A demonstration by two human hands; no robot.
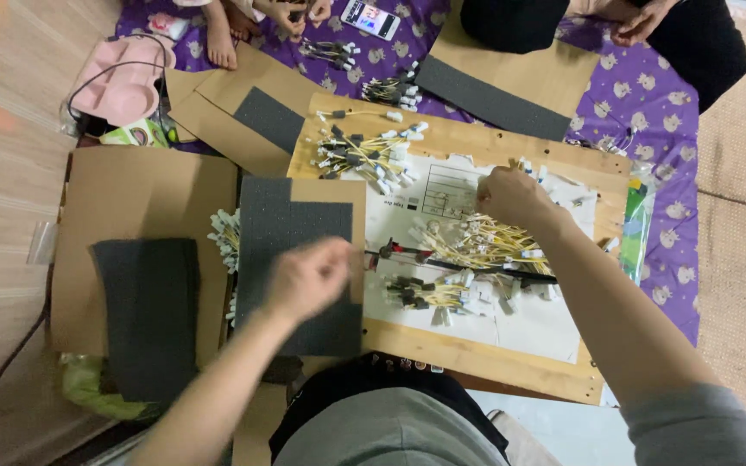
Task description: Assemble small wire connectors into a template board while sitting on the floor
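Left hand: the left hand (308, 276) is just left of the middle of the frame, blurred, fingers curled loosely inward. It hovers over the lower right part of a dark foam sheet (291, 229). I cannot tell whether anything is pinched in it.
Right hand: the right hand (515, 197) is right of the middle, knuckles up, fingers bent down onto the upper edge of a bundle of yellow wires (477, 243). The fingertips are hidden, so I cannot tell whether it grips a wire or only touches them.
Yellow wires: the bundle lies just below the right hand on the white paper sheet (442, 194), its white plug ends fanned to both sides.
Wooden board: the wooden board (477, 354) fills the middle of the frame and carries the paper.
Smaller bundle: a second wire bundle (425, 293) with dark and white plugs lies below the first, near the board's lower middle.
Upper bundle: another heap of wires (369, 155) sits on the upper left part of the board, well apart from both hands.
Black rod: a thin black rod (485, 269) runs across between the two lower bundles.
Left side: a second dark foam sheet (150, 315) lies on cardboard (144, 198) at lower left.
Top of frame: a purple patterned cloth (641, 95) is spread along the top and right, with a phone (371, 17) at top centre and another person's bare foot (220, 39) at upper left.
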